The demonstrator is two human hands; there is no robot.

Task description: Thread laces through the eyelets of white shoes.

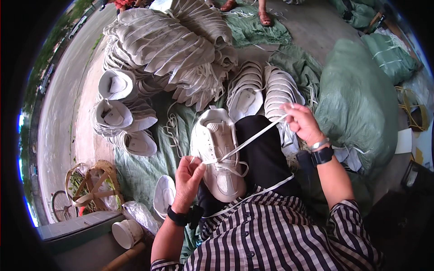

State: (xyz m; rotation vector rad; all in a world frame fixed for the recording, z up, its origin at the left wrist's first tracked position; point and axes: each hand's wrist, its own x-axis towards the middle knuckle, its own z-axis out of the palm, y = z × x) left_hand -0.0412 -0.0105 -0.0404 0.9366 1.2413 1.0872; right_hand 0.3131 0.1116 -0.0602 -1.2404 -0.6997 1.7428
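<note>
mostly underway: a white shoe (218, 156) lies on the person's lap between the two hands, toe toward the body, opening away. left hand (187, 180) is pinched shut on the lace end at the shoe's near-side eyelets, fingers touching the upper. right hand (302, 122) is up and out to the right, well apart from the left, closed on the other run of the white lace (253, 139), which stretches taut from the shoe to its fingers.

judging by how things lie, the lace crosses the lower eyelets already; the upper eyelets near the opening look unlaced, though the exact count is too small to tell. so lacing seems partly done on this shoe, not finished, no knot seen.

beyond the hands, away from the body, stacked white shoes (162, 45) lie on green sheeting (167, 149); whether those are laced cannot be told. right of the right hand, a big green sack (357, 99). near the left elbow, a single white shoe (163, 195) on the ground.
</note>
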